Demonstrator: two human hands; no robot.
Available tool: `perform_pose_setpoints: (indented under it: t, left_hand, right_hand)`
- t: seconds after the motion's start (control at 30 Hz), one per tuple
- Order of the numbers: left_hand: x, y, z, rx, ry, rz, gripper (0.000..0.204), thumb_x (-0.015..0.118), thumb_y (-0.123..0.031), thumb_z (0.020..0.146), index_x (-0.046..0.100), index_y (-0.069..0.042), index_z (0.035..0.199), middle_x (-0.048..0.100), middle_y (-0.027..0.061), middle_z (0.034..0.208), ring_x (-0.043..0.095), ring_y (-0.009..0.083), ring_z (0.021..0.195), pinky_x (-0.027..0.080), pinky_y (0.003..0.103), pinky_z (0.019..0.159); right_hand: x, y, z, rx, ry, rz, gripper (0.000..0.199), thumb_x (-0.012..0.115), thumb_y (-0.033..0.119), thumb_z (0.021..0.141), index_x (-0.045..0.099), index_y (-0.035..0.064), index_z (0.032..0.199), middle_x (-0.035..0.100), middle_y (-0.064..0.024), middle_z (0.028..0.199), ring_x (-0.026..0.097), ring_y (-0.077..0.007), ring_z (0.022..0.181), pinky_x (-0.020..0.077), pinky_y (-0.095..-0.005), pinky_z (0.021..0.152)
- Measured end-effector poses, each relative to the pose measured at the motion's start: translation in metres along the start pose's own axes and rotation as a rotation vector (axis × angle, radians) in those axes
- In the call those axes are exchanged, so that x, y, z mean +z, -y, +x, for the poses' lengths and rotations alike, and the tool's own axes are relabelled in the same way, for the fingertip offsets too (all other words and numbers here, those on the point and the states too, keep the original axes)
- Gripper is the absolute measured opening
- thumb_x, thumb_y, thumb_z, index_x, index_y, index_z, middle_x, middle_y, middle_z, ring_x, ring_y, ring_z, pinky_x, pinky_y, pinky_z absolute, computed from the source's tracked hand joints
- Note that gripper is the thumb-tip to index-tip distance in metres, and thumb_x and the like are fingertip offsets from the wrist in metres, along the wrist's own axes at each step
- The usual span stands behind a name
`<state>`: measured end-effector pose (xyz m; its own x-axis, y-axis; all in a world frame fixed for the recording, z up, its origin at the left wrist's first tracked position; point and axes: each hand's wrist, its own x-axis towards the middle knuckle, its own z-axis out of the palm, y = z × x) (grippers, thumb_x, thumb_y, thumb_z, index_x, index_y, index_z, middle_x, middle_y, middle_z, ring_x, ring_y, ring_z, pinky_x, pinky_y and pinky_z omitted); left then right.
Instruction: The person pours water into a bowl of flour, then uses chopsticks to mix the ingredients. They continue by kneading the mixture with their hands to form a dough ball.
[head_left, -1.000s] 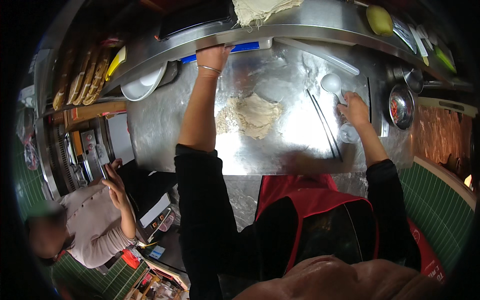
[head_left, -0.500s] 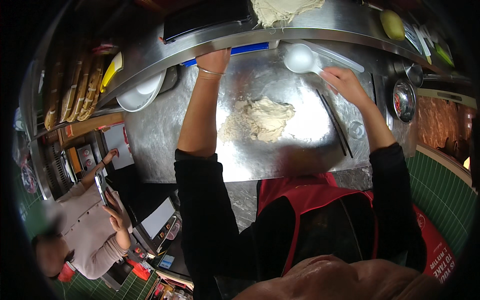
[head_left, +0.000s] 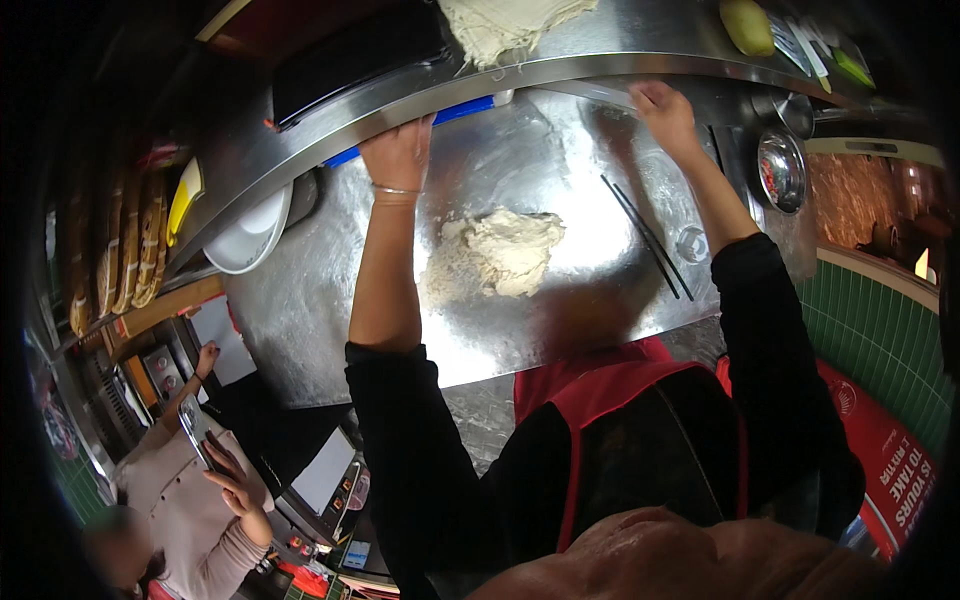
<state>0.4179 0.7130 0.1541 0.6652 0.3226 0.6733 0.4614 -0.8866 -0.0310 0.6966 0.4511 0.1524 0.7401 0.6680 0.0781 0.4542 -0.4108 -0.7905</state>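
Observation:
A rough, shaggy lump of dough with loose crumbs lies on the metal worktop. My left hand reaches to the shelf edge beside a blue-edged object; its fingertips are mostly hidden. Farther right, my right hand is closed at the shelf's lower edge, near a long pale translucent strip. Whatever its fingers hold is hidden, and the white ladle does not show. Two dark chopsticks lie to the right of the dough, close to a small clear cup.
Above the worktop runs a metal shelf with more dough, a black tray and a yellow-green fruit. White bowls stand left, a metal bowl right. Another person holds a phone at lower left.
The white ladle in my right hand has gone from sight as that hand moved up to the shelf edge. My left hand stays by the blue-edged object. The view has shifted and tilted slightly.

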Motion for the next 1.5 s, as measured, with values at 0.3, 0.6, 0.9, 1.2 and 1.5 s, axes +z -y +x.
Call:
perform_pose_setpoints:
  t: [0.3,0.6,0.9,1.2,1.5]
  left_hand:
    - [-0.039,-0.088,0.001,-0.088,0.127,-0.507,0.032,0.068,-0.008,0.08,0.066,-0.008,0.112,0.059,0.0146,0.118,0.052,0.035,0.11,0.04,0.045,0.096]
    - [-0.053,-0.274,-0.072,-0.011,0.605,-0.939,0.035,0.065,-0.004,0.077,0.064,-0.006,0.112,0.056,0.0166,0.117,0.055,0.0353,0.106,0.047,0.043,0.092]
    - [-0.033,-0.327,-0.096,-0.068,0.652,-0.706,0.034,0.066,-0.005,0.076,0.067,-0.007,0.11,0.048,0.0197,0.13,0.049,0.039,0.112,0.046,0.043,0.095]
    - [0.014,-0.37,-0.064,-0.039,0.554,-0.776,0.031,0.069,-0.004,0.075,0.068,-0.006,0.106,0.053,0.0162,0.126,0.05,0.0353,0.115,0.047,0.041,0.096]
    - [0.055,-0.435,-0.016,-0.013,0.507,-0.785,0.044,0.072,-0.01,0.075,0.063,-0.008,0.119,0.05,0.0144,0.134,0.047,0.0334,0.123,0.043,0.043,0.099]
  right_hand:
    - [-0.012,-0.078,0.006,-0.07,0.211,-0.332,0.026,0.065,0.025,0.086,0.067,0.012,0.108,0.066,-0.0121,0.092,0.064,-0.031,0.092,0.0503,-0.0398,0.081]
    - [-0.037,-0.075,0.015,-0.127,0.294,-0.343,0.036,0.065,0.029,0.086,0.065,0.0113,0.117,0.064,-0.0136,0.108,0.063,-0.0309,0.096,0.0503,-0.0385,0.085]
    - [-0.123,-0.042,-0.197,-0.051,0.425,-0.44,0.07,0.082,0.022,0.07,0.052,0.011,0.133,0.043,-0.0173,0.138,0.043,-0.0376,0.126,0.0416,-0.0419,0.103]
    - [-0.161,-0.085,-0.213,0.058,0.154,-0.256,0.054,0.075,0.012,0.071,0.056,0.0078,0.121,0.055,-0.0156,0.12,0.051,-0.0364,0.113,0.043,-0.0427,0.098]
    - [-0.219,-0.093,-0.234,0.109,0.062,-0.099,0.068,0.078,0.01,0.072,0.047,0.0037,0.132,0.056,-0.0166,0.12,0.051,-0.0349,0.115,0.0418,-0.0406,0.098]
